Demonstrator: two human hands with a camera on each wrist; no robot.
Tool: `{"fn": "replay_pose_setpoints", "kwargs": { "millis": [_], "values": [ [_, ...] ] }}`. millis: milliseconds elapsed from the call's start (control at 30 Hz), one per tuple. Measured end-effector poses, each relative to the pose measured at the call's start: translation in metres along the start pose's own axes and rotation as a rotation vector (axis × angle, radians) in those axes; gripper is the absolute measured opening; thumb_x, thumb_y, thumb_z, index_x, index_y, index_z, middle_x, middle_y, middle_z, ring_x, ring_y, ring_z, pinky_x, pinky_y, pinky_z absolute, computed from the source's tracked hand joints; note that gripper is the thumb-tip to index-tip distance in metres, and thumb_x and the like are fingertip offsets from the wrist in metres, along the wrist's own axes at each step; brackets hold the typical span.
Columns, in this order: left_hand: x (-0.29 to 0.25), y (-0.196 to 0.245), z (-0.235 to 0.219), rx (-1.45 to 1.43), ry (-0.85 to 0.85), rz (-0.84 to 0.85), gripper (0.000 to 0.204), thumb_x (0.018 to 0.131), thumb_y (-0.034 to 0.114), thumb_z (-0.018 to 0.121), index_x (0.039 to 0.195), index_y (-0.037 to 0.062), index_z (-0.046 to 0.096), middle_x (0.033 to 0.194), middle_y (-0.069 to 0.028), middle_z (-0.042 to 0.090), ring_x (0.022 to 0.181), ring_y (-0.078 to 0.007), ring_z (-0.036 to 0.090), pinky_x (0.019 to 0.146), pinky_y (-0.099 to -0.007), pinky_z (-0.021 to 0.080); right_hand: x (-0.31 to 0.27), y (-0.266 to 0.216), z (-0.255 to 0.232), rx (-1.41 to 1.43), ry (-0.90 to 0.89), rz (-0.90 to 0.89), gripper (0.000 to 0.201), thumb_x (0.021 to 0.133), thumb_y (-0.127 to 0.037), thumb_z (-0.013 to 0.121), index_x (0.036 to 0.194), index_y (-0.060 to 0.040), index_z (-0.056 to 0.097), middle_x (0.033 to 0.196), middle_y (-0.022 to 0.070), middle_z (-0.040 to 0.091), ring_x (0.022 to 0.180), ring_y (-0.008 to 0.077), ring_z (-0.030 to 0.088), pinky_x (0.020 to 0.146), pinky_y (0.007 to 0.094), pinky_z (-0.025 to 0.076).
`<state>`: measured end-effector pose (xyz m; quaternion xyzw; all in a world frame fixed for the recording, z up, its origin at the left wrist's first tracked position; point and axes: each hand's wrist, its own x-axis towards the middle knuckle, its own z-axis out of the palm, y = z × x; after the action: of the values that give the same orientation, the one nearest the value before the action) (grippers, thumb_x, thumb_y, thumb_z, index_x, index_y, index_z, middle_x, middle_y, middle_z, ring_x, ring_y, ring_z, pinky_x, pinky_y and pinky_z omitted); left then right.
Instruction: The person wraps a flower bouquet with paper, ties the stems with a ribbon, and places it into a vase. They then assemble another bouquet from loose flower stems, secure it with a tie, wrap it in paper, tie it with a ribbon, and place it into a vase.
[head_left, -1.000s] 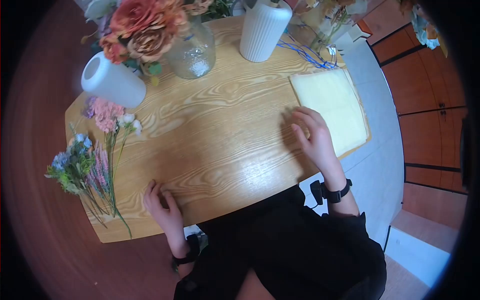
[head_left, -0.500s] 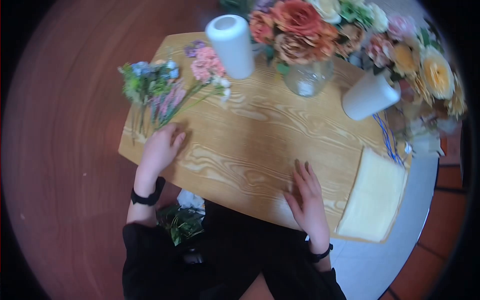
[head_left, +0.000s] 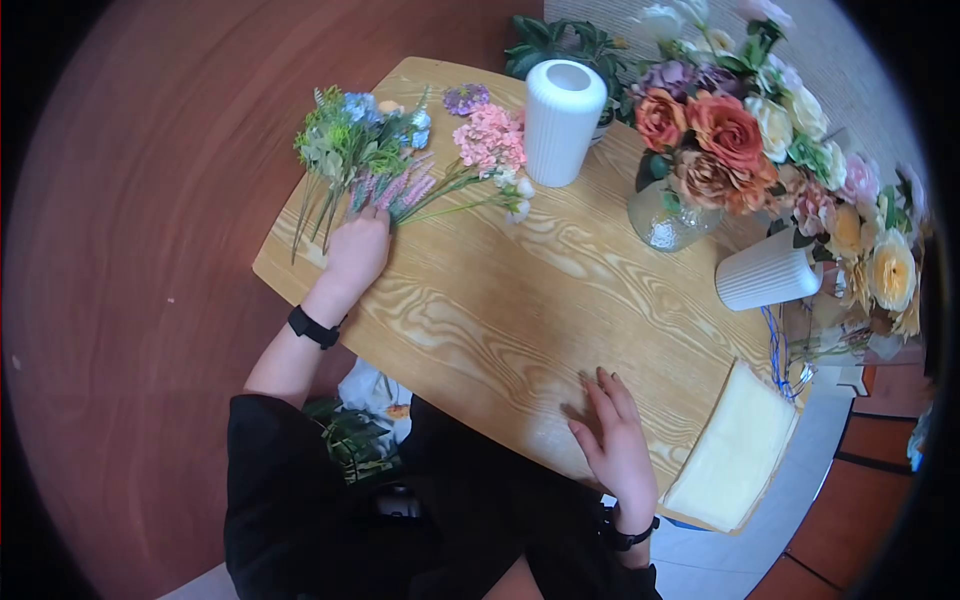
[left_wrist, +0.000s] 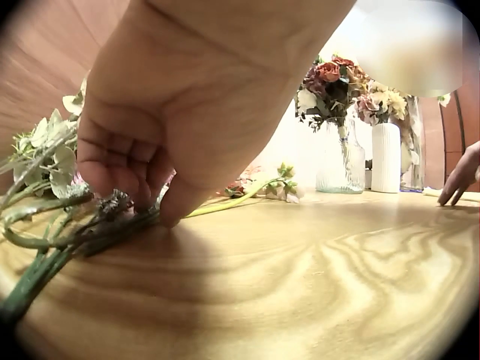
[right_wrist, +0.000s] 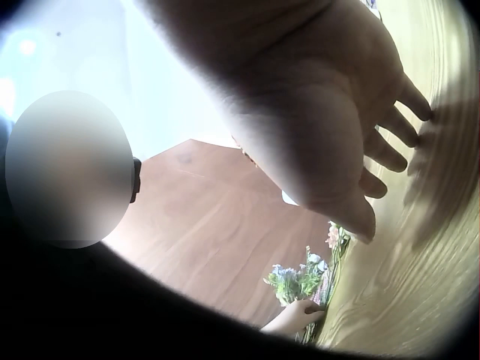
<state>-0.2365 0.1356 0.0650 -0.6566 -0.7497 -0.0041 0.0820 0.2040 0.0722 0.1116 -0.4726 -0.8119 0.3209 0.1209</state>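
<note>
My left hand [head_left: 358,250] is over the flower bunch at the table's left. Its curled fingers and thumb pinch stems [left_wrist: 112,225] low on the wood, right by the pink-purple flower spikes [head_left: 405,188]. Blue flowers with green leaves [head_left: 350,135] lie beside them, and a pink flower cluster [head_left: 490,138] with small white blooms [head_left: 515,195] lies to the right. Part of the grasp is hidden behind the fingers in the head view. My right hand [head_left: 618,452] rests near the front edge, fingers straight and spread, holding nothing.
A white ribbed vase [head_left: 565,125] stands behind the pink flowers. Farther right are a glass vase [head_left: 665,222] of roses, another white vase [head_left: 765,272] and blue cords [head_left: 778,350]. A pale cloth-like stack [head_left: 735,450] lies at the right edge of the wooden table [head_left: 520,320].
My left hand has moved from the front edge across to the flowers and now pinches stems there. The right hand has come left, away from the pale stack. The head view has turned left.
</note>
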Motion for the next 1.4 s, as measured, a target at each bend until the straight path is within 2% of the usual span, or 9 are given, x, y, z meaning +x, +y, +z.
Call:
{"fn": "replay_pose_setpoints", "kwargs": {
  "millis": [333, 500, 567, 633, 867, 967, 1133, 1333, 1400],
  "values": [
    [-0.039, 0.0, -0.045, -0.305, 0.052, -0.054, 0.023, 0.082, 0.015, 0.069, 0.101, 0.0064, 0.058, 0.097, -0.0135, 0.06, 0.092, -0.0357, 0.063, 0.074, -0.0442, 0.054, 0.03, -0.035, 0.015, 0.098, -0.065, -0.074, 0.049, 0.086, -0.018, 0.069, 0.129, 0.0018, 0.056, 0.126, 0.0236, 0.059, 0.118, 0.0412, 0.055, 0.1, 0.0437, 0.045],
    [-0.062, -0.042, -0.04, -0.214, 0.291, -0.318, 0.02, 0.085, 0.016, 0.066, 0.099, 0.0025, 0.06, 0.093, -0.0165, 0.058, 0.091, -0.0355, 0.062, 0.077, -0.0449, 0.052, 0.041, -0.042, 0.013, 0.071, -0.111, -0.055, 0.048, 0.087, -0.018, 0.069, 0.129, 0.0017, 0.056, 0.111, 0.0233, 0.064, 0.102, 0.0404, 0.061, 0.09, 0.0429, 0.049],
    [-0.064, -0.064, -0.024, -0.222, 0.229, -0.395, 0.022, 0.088, 0.018, 0.065, 0.102, 0.0013, 0.062, 0.097, -0.0188, 0.061, 0.096, -0.036, 0.062, 0.08, -0.0445, 0.051, 0.047, -0.046, 0.013, 0.064, -0.118, -0.085, 0.048, 0.087, -0.018, 0.069, 0.129, 0.0014, 0.056, 0.109, 0.023, 0.064, 0.102, 0.0403, 0.061, 0.089, 0.0429, 0.049],
    [-0.062, -0.077, -0.01, -0.459, 0.206, -0.29, 0.028, 0.089, 0.021, 0.065, 0.106, -0.001, 0.063, 0.099, -0.0209, 0.065, 0.098, -0.0373, 0.063, 0.083, -0.0437, 0.051, 0.054, -0.05, 0.017, 0.061, -0.133, -0.136, 0.048, 0.087, -0.018, 0.069, 0.129, 0.0014, 0.056, 0.108, 0.0227, 0.065, 0.102, 0.0401, 0.061, 0.089, 0.0428, 0.049],
    [-0.047, -0.086, -0.016, -0.591, 0.078, -0.294, 0.02, 0.09, 0.02, 0.064, 0.099, 0.004, 0.071, 0.085, -0.0163, 0.07, 0.081, -0.0331, 0.069, 0.074, -0.042, 0.053, 0.075, -0.089, 0.017, 0.076, -0.219, -0.238, 0.042, 0.089, -0.02, 0.067, 0.125, -0.0001, 0.058, 0.11, 0.0209, 0.065, 0.105, 0.0396, 0.06, 0.09, 0.043, 0.049],
    [-0.054, -0.069, -0.055, -0.693, 0.087, -0.38, 0.019, 0.089, 0.019, 0.066, 0.097, 0.0032, 0.072, 0.085, -0.0165, 0.07, 0.079, -0.0323, 0.069, 0.071, -0.0391, 0.053, 0.078, -0.09, 0.02, 0.146, -0.225, -0.257, 0.041, 0.09, -0.021, 0.067, 0.125, -0.0012, 0.059, 0.111, 0.0207, 0.065, 0.103, 0.0399, 0.061, 0.088, 0.0432, 0.05],
    [-0.081, -0.001, -0.067, -0.783, 0.216, -0.109, 0.011, 0.08, 0.01, 0.073, 0.087, 0.0022, 0.071, 0.084, -0.0143, 0.068, 0.076, -0.0334, 0.067, 0.067, -0.0397, 0.053, 0.092, -0.101, 0.027, 0.237, -0.168, -0.313, 0.037, 0.09, -0.015, 0.067, 0.125, -0.0019, 0.06, 0.108, 0.0195, 0.066, 0.098, 0.0371, 0.063, 0.084, 0.0401, 0.052],
    [-0.102, 0.083, -0.064, -0.862, 0.226, 0.177, 0.015, 0.077, 0.01, 0.076, 0.086, 0.0018, 0.067, 0.076, -0.0116, 0.064, 0.068, -0.0298, 0.062, 0.06, -0.0381, 0.049, 0.116, -0.107, 0.035, 0.496, -0.003, -0.11, 0.03, 0.092, -0.011, 0.067, 0.119, 0.0005, 0.063, 0.087, 0.0117, 0.066, 0.072, 0.0122, 0.063, 0.062, 0.0245, 0.048],
    [-0.11, 0.099, -0.066, -0.893, 0.116, 0.133, 0.013, 0.076, 0.01, 0.074, 0.083, 0.0045, 0.064, 0.078, -0.0103, 0.062, 0.074, -0.0301, 0.063, 0.064, -0.0405, 0.049, 0.116, -0.089, 0.051, 0.681, -0.083, 0.137, 0.02, 0.096, -0.009, 0.062, 0.113, 0.0018, 0.066, 0.08, 0.0035, 0.065, 0.066, 0.0054, 0.053, 0.06, 0.0217, 0.044]
  ]
}}
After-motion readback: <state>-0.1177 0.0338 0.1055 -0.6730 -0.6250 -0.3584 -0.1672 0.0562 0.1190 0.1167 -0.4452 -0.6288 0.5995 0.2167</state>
